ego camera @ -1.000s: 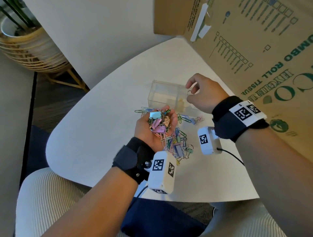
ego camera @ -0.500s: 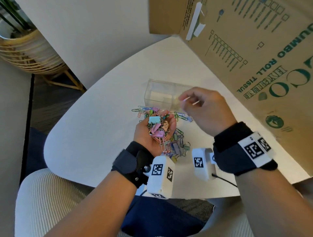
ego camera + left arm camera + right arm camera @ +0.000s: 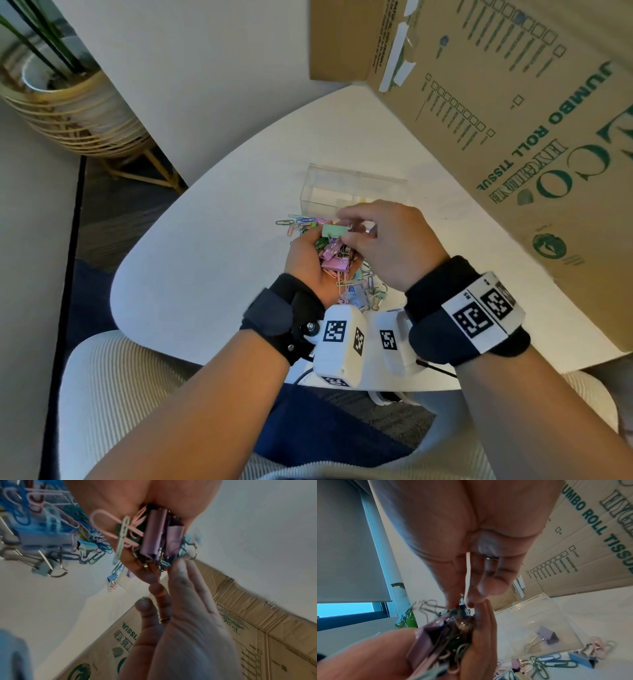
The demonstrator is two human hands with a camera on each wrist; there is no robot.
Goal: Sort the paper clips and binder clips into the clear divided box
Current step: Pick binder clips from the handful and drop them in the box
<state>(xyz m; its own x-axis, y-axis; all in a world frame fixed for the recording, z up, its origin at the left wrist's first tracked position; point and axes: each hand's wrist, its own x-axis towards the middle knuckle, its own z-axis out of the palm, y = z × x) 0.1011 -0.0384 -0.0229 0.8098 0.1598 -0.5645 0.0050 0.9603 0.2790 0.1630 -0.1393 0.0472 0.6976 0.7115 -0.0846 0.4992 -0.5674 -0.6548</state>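
My left hand [image 3: 305,255] is palm up over the white table [image 3: 205,267], cupping a handful of coloured paper clips and binder clips [image 3: 330,257]. The same handful shows pink and purple binder clips [image 3: 154,538] in the left wrist view. My right hand [image 3: 349,228] hovers over that palm. Its thumb and forefinger [image 3: 453,588] pinch the wire handle of a pale green binder clip [image 3: 334,230] on top of the handful. The clear divided box [image 3: 329,192] stands just beyond both hands. A purple binder clip [image 3: 547,635] shows through its wall.
Loose clips [image 3: 364,291] lie on the table under and behind my hands, with more [image 3: 294,222] in front of the box. A large cardboard carton [image 3: 513,137] crowds the right side. A planter in a wicker stand [image 3: 68,102] sits on the floor at far left.
My right hand has come back from over the clear box to my left palm and now pinches a binder clip there. The left hand has kept its handful in place.
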